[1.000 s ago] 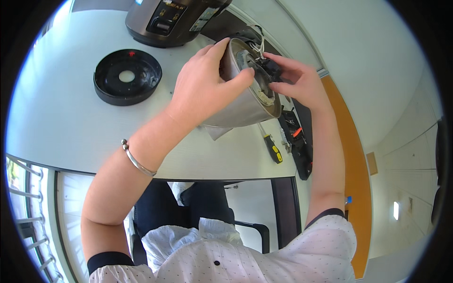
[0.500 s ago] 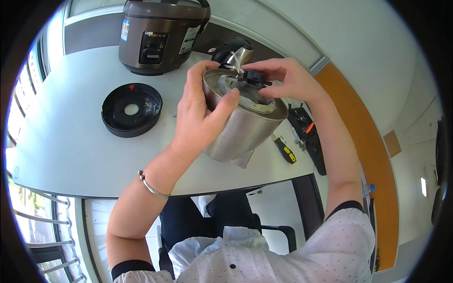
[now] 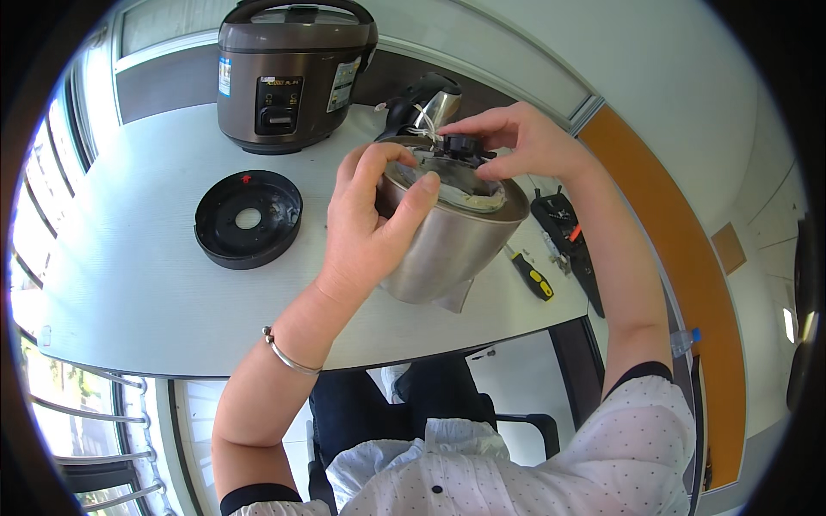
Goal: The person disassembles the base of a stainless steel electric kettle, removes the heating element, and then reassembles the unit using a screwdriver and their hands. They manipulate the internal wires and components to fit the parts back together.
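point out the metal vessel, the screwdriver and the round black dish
Metal vessel (image 3: 454, 245): head view, on its side wall.
Screwdriver (image 3: 533, 277): head view, on its yellow-and-black handle.
Round black dish (image 3: 273, 222): head view, on its floor, right of the pale centre.

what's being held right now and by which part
The steel vessel, by its upper rim, in the left hand; the right hand is at the black fitting on top, grip unclear.

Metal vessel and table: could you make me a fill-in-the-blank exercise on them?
The ____ hand is nearer the black fitting on the metal vessel.
The ____ forearm wears a bracelet.
The screwdriver has a black and ____ handle.
The round black piece lies ____ of the metal vessel.
Missing words: right; left; yellow; left.
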`<state>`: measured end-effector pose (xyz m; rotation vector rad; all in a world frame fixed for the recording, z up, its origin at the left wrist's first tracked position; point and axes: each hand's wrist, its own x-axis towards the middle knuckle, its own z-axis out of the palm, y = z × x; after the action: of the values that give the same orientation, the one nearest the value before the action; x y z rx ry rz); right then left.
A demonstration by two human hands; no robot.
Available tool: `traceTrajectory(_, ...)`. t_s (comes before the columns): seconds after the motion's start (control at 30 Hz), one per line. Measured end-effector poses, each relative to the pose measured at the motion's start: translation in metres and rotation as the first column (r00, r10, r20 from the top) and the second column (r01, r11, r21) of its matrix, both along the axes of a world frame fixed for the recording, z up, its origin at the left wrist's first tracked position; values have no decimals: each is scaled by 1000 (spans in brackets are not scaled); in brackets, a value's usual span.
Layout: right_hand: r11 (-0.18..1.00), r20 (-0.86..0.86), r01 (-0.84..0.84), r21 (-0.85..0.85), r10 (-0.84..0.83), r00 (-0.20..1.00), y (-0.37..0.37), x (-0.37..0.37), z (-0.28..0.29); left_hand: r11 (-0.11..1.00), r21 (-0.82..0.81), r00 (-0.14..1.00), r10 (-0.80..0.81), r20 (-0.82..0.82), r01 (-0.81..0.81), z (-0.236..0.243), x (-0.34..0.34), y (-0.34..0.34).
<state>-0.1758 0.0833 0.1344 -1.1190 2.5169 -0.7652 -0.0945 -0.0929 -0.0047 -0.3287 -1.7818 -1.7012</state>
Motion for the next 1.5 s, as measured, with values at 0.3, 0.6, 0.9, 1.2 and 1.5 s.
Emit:
traceTrajectory(0.3, 996, -100, -76, -52, 71, 992, 5, 6, -12, 997, 72, 1000, -9, 1, 9, -5, -4, 3)
traceTrajectory(0.6, 995, -381, -79, -63, 49, 923, 6, 10, -25, 992, 117, 998, -57, 23, 54, -1, -5, 0)
traceTrajectory(0.9, 999, -167, 20, -41, -27, 986, 0, 8, -17, 940, 251, 971, -240, 10, 230, -1, -12, -12)
traceTrajectory(1.2, 995, -90, 12, -101, -22, 996, -2, 5, -17, 895, 305, 940, -341, -1, 325, 2, -13, -18)
traceTrajectory(1.5, 1000, -27, 12, -20, -12, 1000, -5, 1, -6, 865, 324, 914, -406, 7, 382, 7, -14, -23)
